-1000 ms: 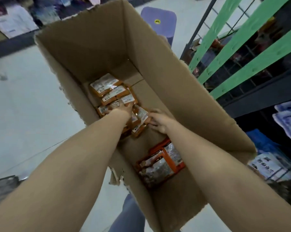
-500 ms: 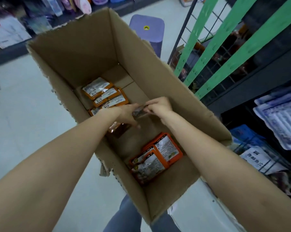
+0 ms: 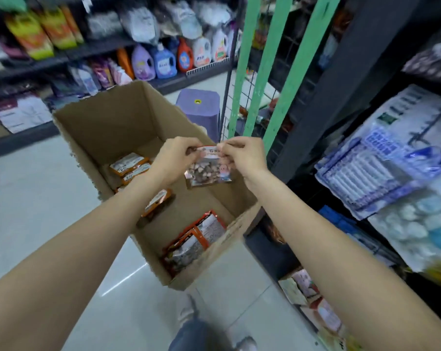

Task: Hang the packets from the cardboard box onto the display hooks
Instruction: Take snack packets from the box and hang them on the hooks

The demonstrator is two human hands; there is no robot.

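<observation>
Packet (image 3: 209, 168) up out of the cardboard box (image 3: 118, 117) and in the air, that's the head view, and it's held above the open box by its top edge, with the left hand (image 3: 175, 158) pinching one upper corner and the right hand (image 3: 242, 155) pinching the other, fingers curled tight on the header strip, the clear body with its brown pieces dangling below. So by my read one packet is picked and not yet hung; no hook is touching it, and I can't make out a free display hook from here. Plenty left to do: orange packets (image 3: 129, 165) lie at the far end of the box floor, one more (image 3: 157, 201) sits mid-box under the left forearm, and a stack (image 3: 196, 239) rests at the near end. The box stands on a pale glossy tile floor (image 3: 37, 198), shoes just visible below. Just right of it rise a wire grid rack (image 3: 239, 110) with green strips and a dark shelving upright (image 3: 341, 84), hung with blue-and-white bagged goods (image 3: 381, 160). Behind the box, a purple stool (image 3: 198, 107); across the aisle, shelves of detergent bottles (image 3: 163, 62), all a bit blurred.
</observation>
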